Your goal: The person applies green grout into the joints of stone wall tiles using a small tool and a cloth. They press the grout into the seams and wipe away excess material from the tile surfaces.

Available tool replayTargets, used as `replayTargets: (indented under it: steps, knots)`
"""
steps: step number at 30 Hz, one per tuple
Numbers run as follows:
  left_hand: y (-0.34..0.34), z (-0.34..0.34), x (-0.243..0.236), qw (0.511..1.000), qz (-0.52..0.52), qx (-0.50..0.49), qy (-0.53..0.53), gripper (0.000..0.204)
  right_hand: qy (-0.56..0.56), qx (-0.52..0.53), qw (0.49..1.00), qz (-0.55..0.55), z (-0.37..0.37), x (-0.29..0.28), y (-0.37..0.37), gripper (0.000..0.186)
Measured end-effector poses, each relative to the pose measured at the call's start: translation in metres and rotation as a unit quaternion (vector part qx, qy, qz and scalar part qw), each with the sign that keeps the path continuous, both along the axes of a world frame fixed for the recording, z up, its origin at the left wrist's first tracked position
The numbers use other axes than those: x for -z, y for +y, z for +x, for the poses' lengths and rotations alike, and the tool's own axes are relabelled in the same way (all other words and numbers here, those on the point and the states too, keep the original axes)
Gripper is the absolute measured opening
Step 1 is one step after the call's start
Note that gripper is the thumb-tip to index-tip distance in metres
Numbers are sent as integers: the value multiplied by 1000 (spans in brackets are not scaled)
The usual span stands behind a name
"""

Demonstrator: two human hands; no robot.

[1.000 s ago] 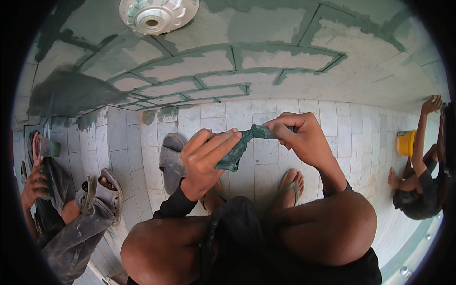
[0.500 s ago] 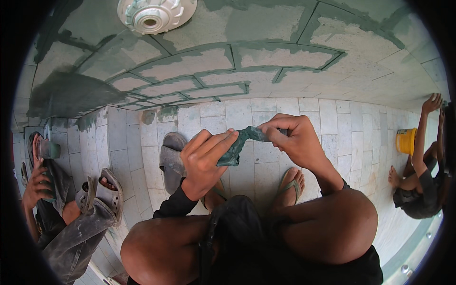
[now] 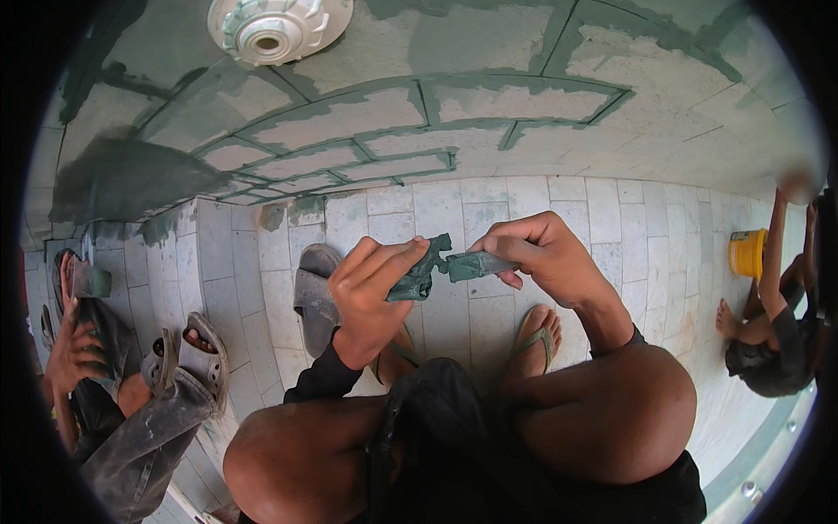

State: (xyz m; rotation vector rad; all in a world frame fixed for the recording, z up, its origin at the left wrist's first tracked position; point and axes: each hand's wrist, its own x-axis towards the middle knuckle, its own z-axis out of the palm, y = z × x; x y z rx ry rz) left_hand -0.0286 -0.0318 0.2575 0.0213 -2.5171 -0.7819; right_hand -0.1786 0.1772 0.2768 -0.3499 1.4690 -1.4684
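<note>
Wall (image 3: 611,122) tiles, smeared green along the joints, run down to an edge where the pale tiled floor (image 3: 428,203) begins. On that floor, toward its right end, stands a yellow bucket (image 3: 748,254); a grey sandal (image 3: 315,295) lies left of centre. Above the floor, with room short of the wall's lower edge, the left hand (image 3: 371,286) grips a crumpled green piece (image 3: 408,286); the right hand (image 3: 548,258) pinches a flat green-smeared strip (image 3: 474,265), its left end just beside that piece.
</note>
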Motion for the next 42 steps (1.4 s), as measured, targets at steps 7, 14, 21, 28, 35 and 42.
replayTargets:
  steps: [7,14,21,28,35,42]
  knots:
    - [1,1,4,979,145,140,-30,40,-134,1,990,-33,-22,35,9,22]
    - [-1,2,5,956,189,206,-90,30,-138,-107,985,0,-13,37,8,21]
    - [3,0,22,969,166,152,-99,27,-197,-80,973,-90,-12,36,30,25]
    - [11,33,92,931,304,-49,-197,19,-245,7,931,-269,-14,56,65,39]
    - [15,26,123,904,330,-29,-270,27,-272,92,879,-381,-12,72,110,40]
    - [1,-26,69,859,386,27,-335,20,-185,202,857,-438,-42,61,179,44]
